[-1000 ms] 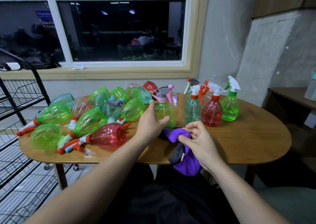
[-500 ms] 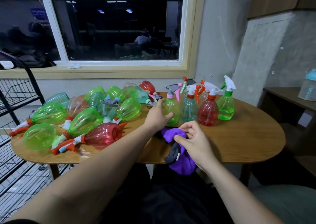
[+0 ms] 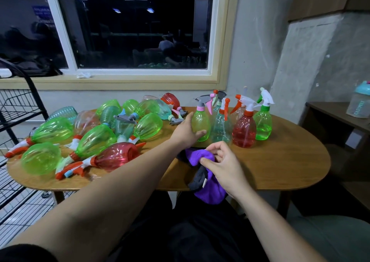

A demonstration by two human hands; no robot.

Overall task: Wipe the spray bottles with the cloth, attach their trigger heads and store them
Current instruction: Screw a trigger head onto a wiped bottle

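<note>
L hand (image 3: 185,130) grips upright green bottle (image 3: 200,124) on worktop (image 3: 280,161) — R hand (image 3: 224,166) pinches purple cloth (image 3: 197,156).

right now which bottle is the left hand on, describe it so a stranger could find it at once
On the wooden table, right of the pile of lying bottles, a few spray bottles stand upright. The left hand grips the leftmost of these, the yellow-green bottle. It alone in the front row has a pink collar under a grey trigger head.
</note>
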